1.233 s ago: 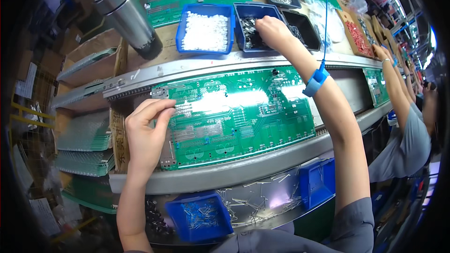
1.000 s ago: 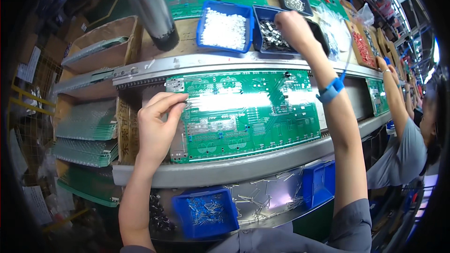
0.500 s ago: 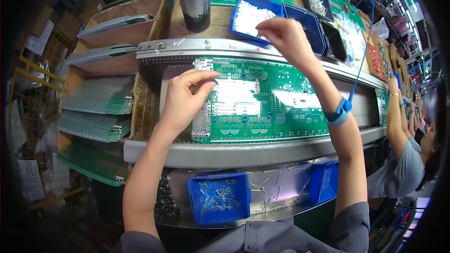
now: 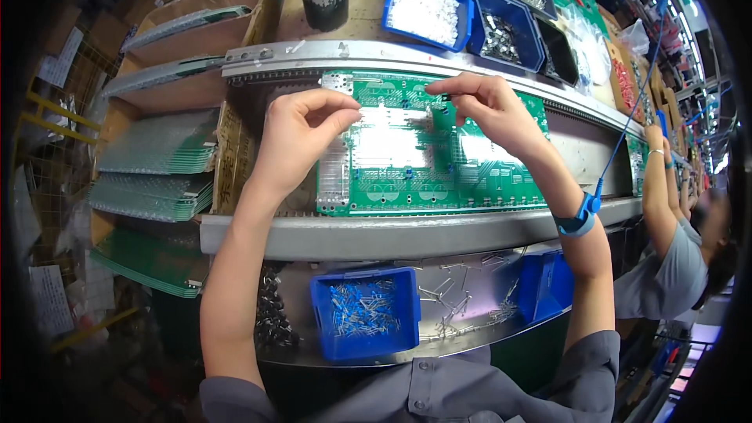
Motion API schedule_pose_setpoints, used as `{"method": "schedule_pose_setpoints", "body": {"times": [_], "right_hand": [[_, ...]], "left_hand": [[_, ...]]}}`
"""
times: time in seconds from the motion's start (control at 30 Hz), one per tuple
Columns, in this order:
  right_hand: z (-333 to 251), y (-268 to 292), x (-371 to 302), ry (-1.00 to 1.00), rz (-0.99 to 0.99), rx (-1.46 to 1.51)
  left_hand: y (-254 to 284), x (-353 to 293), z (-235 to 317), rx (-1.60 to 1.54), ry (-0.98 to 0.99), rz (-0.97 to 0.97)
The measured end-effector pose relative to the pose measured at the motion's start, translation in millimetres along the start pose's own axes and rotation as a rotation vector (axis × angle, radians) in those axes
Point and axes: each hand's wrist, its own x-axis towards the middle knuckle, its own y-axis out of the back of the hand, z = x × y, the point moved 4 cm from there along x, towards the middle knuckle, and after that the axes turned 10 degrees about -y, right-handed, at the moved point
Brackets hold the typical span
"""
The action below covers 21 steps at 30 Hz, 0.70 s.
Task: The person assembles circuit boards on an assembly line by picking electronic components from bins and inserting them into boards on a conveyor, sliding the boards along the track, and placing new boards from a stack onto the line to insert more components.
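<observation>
Right hand (image 4: 495,113): curled over green board (image 4: 439,153) | left hand (image 4: 296,137): likewise

The head-worn fisheye camera looks steeply down and forward from above the grey cloth shirt (image 4: 470,389) at the near edge, close over both bare hands (image 4: 294,141) and the rectangular green circuit board (image 4: 486,188). It spans from the left brown cardboard box (image 4: 176,39) to the grey-sleeved co-worker (image 4: 670,282) at right; the far silver metal rail (image 4: 352,50) bows.
</observation>
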Motion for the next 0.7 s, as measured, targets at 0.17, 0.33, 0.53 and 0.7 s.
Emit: {"method": "schedule_pose_setpoints", "body": {"times": [0.17,0.33,0.53,0.7], "right_hand": [[9.4,-5.3,-1.3,0.016,-0.014,0.054],[14.1,-12.1,-0.7,-0.008,-0.031,0.154],[1.2,-14.1,-4.3,0.033,0.031,0.054],[0.7,-13.2,-3.3,0.091,0.069,0.036]], "left_hand": [[-1.8,-0.3,-6.6,0.145,0.019,-0.059],[-4.0,-0.2,-6.3,0.304,-0.073,-0.089],[-6.7,-0.7,-6.9,0.366,-0.096,-0.096],[-6.6,-0.6,-5.4,0.381,-0.118,-0.105]]}}
